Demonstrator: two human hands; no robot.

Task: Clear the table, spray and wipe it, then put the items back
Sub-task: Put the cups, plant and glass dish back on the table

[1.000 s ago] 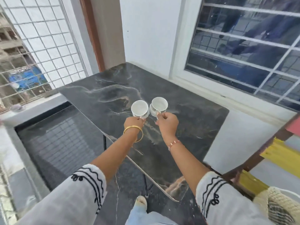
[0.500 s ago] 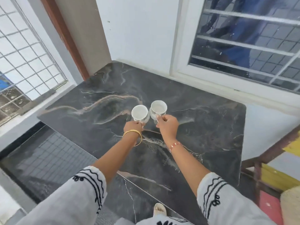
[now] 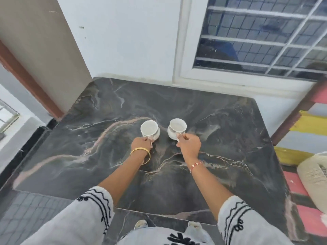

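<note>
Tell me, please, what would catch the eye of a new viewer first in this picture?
Two white cups stand out against the dark marble table: the left cup held by the left hand, the right cup by the right hand, both near the table's middle. A barred window fills the upper right.

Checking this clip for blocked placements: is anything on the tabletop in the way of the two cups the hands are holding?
Nothing visible is. The left hand grips the left cup and the right hand grips the right cup, both by the handle, over bare dark marble table. No other object lies on it.
</note>
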